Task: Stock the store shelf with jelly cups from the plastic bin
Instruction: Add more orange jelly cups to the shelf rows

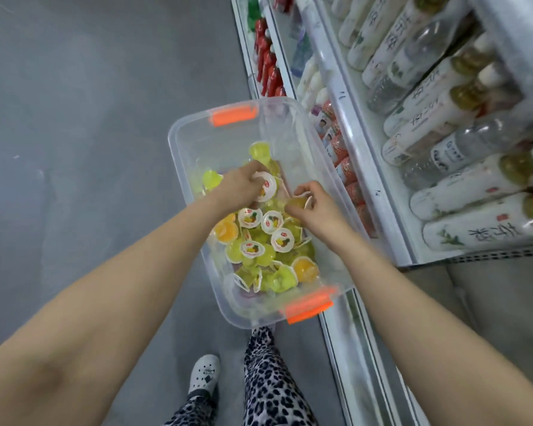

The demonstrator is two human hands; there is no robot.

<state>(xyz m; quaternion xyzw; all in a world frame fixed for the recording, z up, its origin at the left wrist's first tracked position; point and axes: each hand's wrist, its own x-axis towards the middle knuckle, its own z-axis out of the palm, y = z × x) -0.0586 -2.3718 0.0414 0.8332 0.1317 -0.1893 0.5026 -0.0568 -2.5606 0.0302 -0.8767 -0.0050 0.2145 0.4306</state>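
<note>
Clear plastic bin (185, 167) with orange latches (233, 115) sits mid-frame, holding a heap of yellow and orange jelly cups (259, 250). Both my hands are inside it: my left hand (239, 184) grips a white-lidded cup (267, 187), and my right hand (316, 207) pinches a yellow cup (297, 205). The bin's right wall stands between them and the store shelf (345, 118), which is crowded with white bottles (428, 112) at the right. Red bottles (268, 66) line the upper centre. My patterned trouser leg (268, 379) shows below, over a grey floor (74, 118).
</note>
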